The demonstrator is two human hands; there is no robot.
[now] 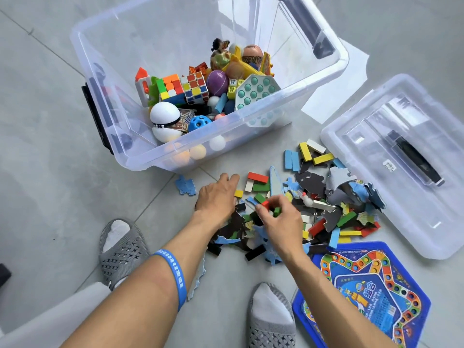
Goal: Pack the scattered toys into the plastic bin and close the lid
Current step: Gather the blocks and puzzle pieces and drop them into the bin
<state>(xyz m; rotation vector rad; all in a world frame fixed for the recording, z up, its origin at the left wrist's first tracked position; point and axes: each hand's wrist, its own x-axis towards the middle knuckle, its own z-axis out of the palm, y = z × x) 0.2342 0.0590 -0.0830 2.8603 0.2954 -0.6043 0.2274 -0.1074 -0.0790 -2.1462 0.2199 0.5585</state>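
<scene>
Grey floor tiles: your left hand lies flat and open; your right hand pinches small blocks mid-frame.

One clear plastic bin stands on the floor, one lid beside it. Two puzzle cubes sit in the bin. One blue game board lies at the floor's near right. Two hands and two grey slippers show. The blocks and puzzle pieces are too jumbled to count.
</scene>
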